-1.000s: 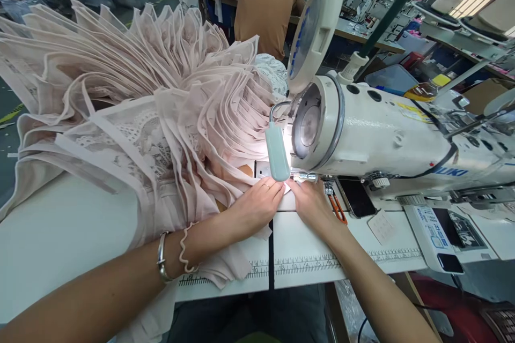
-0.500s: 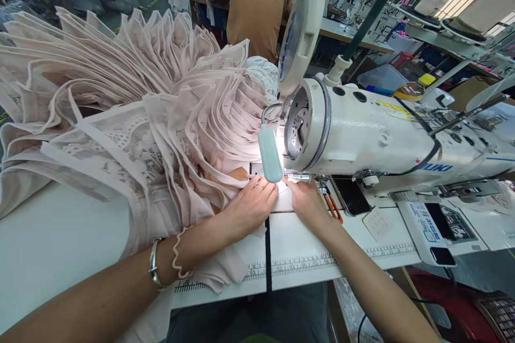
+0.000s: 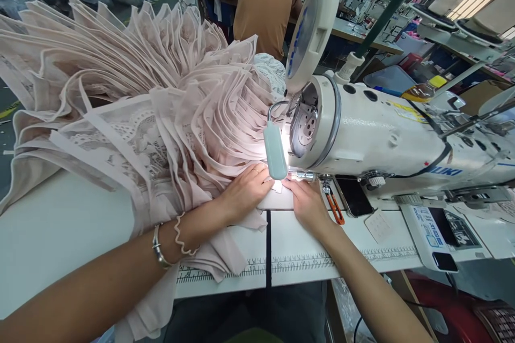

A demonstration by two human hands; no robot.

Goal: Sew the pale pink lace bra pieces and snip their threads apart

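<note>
My left hand point(image 3: 248, 188) lies at the near edge of the sewing machine's work area, fingers bent together on pale pink lace-trimmed fabric point(image 3: 217, 118). Close to its right, my right hand point(image 3: 309, 204) has its fingers together and fingertips close by the needle area. What those fingertips grip is too small to make out. Between the hands a small white piece point(image 3: 277, 187) shows. The white sewing machine point(image 3: 362, 128) stands above and to the right. Its lamp point(image 3: 276, 151) hides the needle and part of the fabric there.
Orange-handled snips point(image 3: 335, 208) and a dark phone point(image 3: 354, 196) lie right of my right hand. A control panel point(image 3: 436, 233) is farther right. The printed ruler point(image 3: 306, 265) runs along the table's front. A person in a brown shirt point(image 3: 261, 2) sits beyond.
My left hand has shifted slightly left, away from my right hand. The small white piece now shows more plainly between them. The disc inside the machine head has turned, and the view has shifted a little.
</note>
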